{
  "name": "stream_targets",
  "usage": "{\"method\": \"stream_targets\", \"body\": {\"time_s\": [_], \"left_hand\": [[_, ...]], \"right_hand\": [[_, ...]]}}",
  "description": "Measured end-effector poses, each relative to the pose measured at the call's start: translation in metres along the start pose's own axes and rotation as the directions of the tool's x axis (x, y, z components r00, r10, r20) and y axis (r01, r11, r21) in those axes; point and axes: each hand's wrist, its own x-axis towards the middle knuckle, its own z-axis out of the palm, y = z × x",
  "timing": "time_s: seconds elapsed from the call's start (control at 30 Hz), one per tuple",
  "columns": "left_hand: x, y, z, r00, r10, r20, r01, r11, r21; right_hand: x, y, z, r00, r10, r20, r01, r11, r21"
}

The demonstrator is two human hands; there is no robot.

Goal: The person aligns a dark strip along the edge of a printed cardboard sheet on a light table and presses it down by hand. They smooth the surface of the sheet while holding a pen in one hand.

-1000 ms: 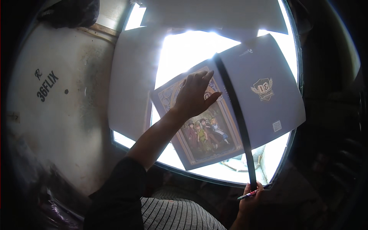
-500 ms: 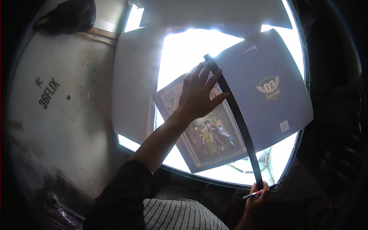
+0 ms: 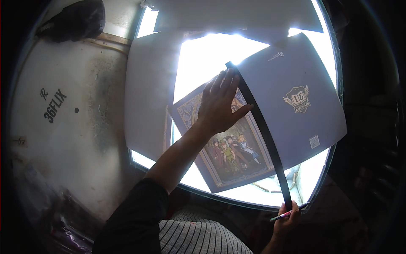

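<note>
My left hand (image 3: 220,101) lies flat on a printed cover sheet (image 3: 215,161), its thumb reaching onto a long black ruler-like strip (image 3: 262,122). The strip slants across the sheet, between a half with an illustrated group of figures and a plain purple-blue half with a winged crest. At the strip's lower end, my right hand (image 3: 287,218) is closed around a slim pen (image 3: 281,216), with its fingers against the strip. Beneath the sheet glows a lit table (image 3: 203,55). My left palm hides part of the illustration.
Another large pale sheet (image 3: 150,93) covers the lit table's left side, and more sheet lies along its far edge (image 3: 237,15). To the left stands a whitish worktop (image 3: 63,139) with a dark bag (image 3: 78,21) at the back.
My left fingers have drawn closer together and remain flat on the sheet. The right hand and the strip's near end sit slightly lower and to the right; the whole view has shifted slightly.
</note>
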Motion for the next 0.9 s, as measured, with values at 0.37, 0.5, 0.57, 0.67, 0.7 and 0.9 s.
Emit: {"method": "stream_targets", "body": {"time_s": [0.37,0.5,0.57,0.67,0.7,0.9], "left_hand": [[0.0,0.001,-0.005,1.0,-0.007,-0.004,0.007,0.999,-0.035],[-0.001,-0.001,-0.005,1.0,-0.004,-0.016,0.003,0.999,-0.043],[-0.002,-0.002,-0.005,1.0,0.003,-0.026,-0.004,0.999,-0.05],[0.0,-0.002,-0.005,0.999,0.021,-0.041,-0.022,0.999,-0.039],[0.001,-0.001,-0.004,0.999,0.027,-0.037,-0.028,0.999,-0.042],[0.007,0.002,-0.002,0.995,0.034,-0.089,-0.047,0.987,-0.151]], "right_hand": [[0.0,0.007,-0.002,0.999,0.013,0.035,-0.013,1.0,-0.005],[-0.001,0.006,-0.001,0.998,0.034,0.045,-0.035,0.999,0.027],[-0.001,0.006,0.0,1.0,-0.007,0.03,0.007,1.0,0.004],[-0.002,0.006,-0.002,0.999,0.011,0.046,-0.01,1.0,-0.008],[-0.001,0.006,-0.003,0.999,0.018,0.046,-0.018,1.0,-0.01],[0.016,-0.001,-0.014,0.992,-0.129,-0.011,0.129,0.992,-0.003]]}}
